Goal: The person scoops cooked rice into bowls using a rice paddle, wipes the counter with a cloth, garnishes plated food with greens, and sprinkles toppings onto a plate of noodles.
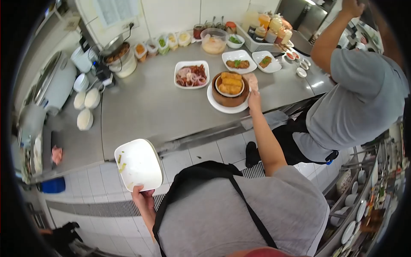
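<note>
My left hand [143, 197] grips the near rim of a white square bowl [145, 167], held in front of the counter's edge. The bowl is tilted towards me, with a few green and yellow scraps inside. My right hand [254, 102] is closed on a pale pink cloth [251, 81], against the right rim of a round white plate [227, 109]; its fingertips are partly hidden. On that plate stands a brown round steamer [229, 101] with a bowl of golden fried rolls [231, 83]. Just left is a white dish of meat and onion rings [191, 76].
A co-worker [355, 98] in grey stands close on my right. Two white dishes of garnished food [238, 64] sit behind the steamer. Sauce bottles [267, 28] fill a basket at the back. White rice bowls [85, 119] and a large cooker [60, 81] are at left.
</note>
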Motion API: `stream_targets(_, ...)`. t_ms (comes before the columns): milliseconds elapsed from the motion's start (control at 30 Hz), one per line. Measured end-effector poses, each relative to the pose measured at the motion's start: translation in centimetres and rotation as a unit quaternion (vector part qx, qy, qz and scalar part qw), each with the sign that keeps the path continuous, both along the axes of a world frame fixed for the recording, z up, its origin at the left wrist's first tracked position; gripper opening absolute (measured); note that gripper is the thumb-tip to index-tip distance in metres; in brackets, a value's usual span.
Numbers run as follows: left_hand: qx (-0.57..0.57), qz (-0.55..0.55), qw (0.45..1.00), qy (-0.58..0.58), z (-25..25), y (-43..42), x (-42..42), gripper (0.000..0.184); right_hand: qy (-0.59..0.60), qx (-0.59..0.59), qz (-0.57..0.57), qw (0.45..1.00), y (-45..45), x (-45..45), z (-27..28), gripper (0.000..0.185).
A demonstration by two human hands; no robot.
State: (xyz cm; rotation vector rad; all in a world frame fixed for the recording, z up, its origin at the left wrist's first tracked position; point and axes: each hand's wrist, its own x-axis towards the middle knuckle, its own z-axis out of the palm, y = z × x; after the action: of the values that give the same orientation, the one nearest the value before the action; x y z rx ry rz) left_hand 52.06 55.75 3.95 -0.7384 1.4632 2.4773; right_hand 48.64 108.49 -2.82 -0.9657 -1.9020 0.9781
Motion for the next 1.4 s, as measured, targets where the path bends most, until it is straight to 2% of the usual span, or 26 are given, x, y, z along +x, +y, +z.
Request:
stream_targets(33, -0.009, 0.001, 1.000, -0.015, 0.6, 0.6, -1.1, 0.047, -0.112, 0.036, 0.019, 0.993, 1.5, 0.3, -0.3, 0.027)
stream_targets(67, -0.006, -0.013, 1.000, -0.016, 0.7, 1.1, -3.3, 0.047, -0.114, 0.038, 0.005, 0.993, 1.8, 0.8, 1.2, 0.027)
stream_targets(133, 0.002, -0.032, 0.999, 0.003, 0.6, 1.7, -6.9, 0.046, -0.214, 0.083, 0.000, 0.973, 1.9, 1.2, 4.9, 0.024)
stream_targets(167, -0.003, -0.040, 0.999, 0.004, 0.1, 1.9, -8.6, 0.044, -0.130, 0.119, -0.024, 0.984, 1.9, 0.9, 6.3, 0.021)
stream_targets(233, -0.009, -0.052, 0.999, -0.011, -1.2, 2.3, -12.0, 0.044, -0.090, 0.222, -0.008, 0.971, 5.1, -0.6, 7.2, 0.017)
stream_targets(300, -0.013, -0.053, 0.998, -0.020, -2.7, 3.0, -14.4, 0.043, -0.069, 0.192, -0.027, 0.979, 5.8, -4.2, 10.2, 0.016)
stream_targets(367, -0.018, -0.044, 0.999, -0.002, -3.9, 4.1, -16.7, 0.041, -0.068, 0.366, 0.005, 0.928, 9.4, -8.6, 11.1, 0.013)
stream_targets(433, -0.006, -0.035, 0.999, -0.002, -4.4, 5.8, -18.2, 0.039, -0.081, 0.475, 0.062, 0.874, 12.3, -13.3, 13.2, 0.012)
stream_targets(500, 0.009, -0.022, 1.000, -0.001, -5.5, 6.8, -19.1, 0.038, -0.229, 0.404, 0.114, 0.879, 14.5, -17.9, 14.6, 0.013)
stream_targets(533, 0.009, -0.018, 1.000, -0.003, -6.0, 7.6, -19.5, 0.038, -0.229, 0.404, 0.119, 0.877, 15.7, -20.1, 14.9, 0.013)
stream_targets(600, 0.007, 0.056, 0.998, -0.011, -6.5, 9.4, -20.1, 0.039, -0.349, 0.237, 0.110, 0.900, 17.8, -24.0, 14.9, 0.018)
stream_targets(633, 0.008, 0.066, 0.998, 0.000, -6.7, 10.1, -20.2, 0.040, -0.348, 0.238, 0.116, 0.899, 19.0, -25.7, 14.0, 0.018)
stream_targets(700, 0.003, 0.089, 0.996, 0.020, -6.2, 11.8, -20.4, 0.040, -0.432, 0.245, 0.085, 0.864, 20.9, -28.8, 11.2, 0.022)
stream_targets(800, -0.003, 0.098, 0.995, 0.023, -6.4, 12.8, -19.8, 0.041, -0.433, 0.232, 0.123, 0.862, 21.6, -30.6, 9.4, 0.027)
stream_targets(867, -0.002, 0.048, 0.999, -0.018, -3.3, 14.2, -19.3, 0.049, -0.426, 0.231, 0.129, 0.865, 21.5, -31.2, 8.8, 0.025)
stream_targets(900, -0.031, 0.060, 0.997, -0.044, -1.8, 15.4, -19.1, 0.057, -0.431, 0.238, 0.141, 0.859, 21.2, -31.1, 8.8, 0.024)
stream_targets(933, -0.035, 0.062, 0.996, -0.044, -1.1, 16.1, -18.5, 0.057, -0.437, 0.245, 0.153, 0.852, 21.0, -31.1, 8.9, 0.023)
stream_targets(1000, -0.076, 0.145, 0.985, -0.061, -0.4, 16.8, -17.3, 0.048, -0.430, 0.243, 0.149, 0.856, 21.2, -31.3, 8.3, 0.023)
stream_targets(1133, -0.093, 0.131, 0.986, -0.047, -1.1, 16.6, -14.3, 0.035, -0.416, 0.280, 0.162, 0.850, 22.1, -31.5, 9.8, 0.021)
stream_targets(1200, -0.192, 0.143, 0.970, 0.038, 0.6, 19.0, -13.3, 0.022, -0.439, 0.285, 0.208, 0.826, 24.4, -32.2, 10.2, 0.022)
stream_targets(1233, -0.194, 0.145, 0.966, 0.084, 0.5, 19.5, -13.7, 0.018, -0.459, 0.288, 0.251, 0.802, 25.3, -32.4, 10.3, 0.022)
stream_targets(1267, -0.193, 0.147, 0.966, 0.083, 1.0, 20.5, -14.5, 0.018, -0.459, 0.291, 0.253, 0.800, 24.5, -31.3, 11.9, 0.022)
stream_targets(1333, -0.246, 0.053, 0.948, 0.195, 2.8, 23.4, -17.1, 0.016, -0.435, 0.263, 0.320, 0.799, 23.4, -29.1, 15.0, 0.023)
stream_targets(1367, -0.271, 0.019, 0.936, 0.222, 3.8, 25.5, -18.6, 0.014, -0.433, 0.265, 0.323, 0.799, 23.7, -29.0, 14.8, 0.023)
stream_targets(1400, -0.296, -0.016, 0.921, 0.251, 4.8, 27.7, -20.4, 0.013, -0.384, 0.259, 0.319, 0.827, 24.3, -29.0, 14.3, 0.023)
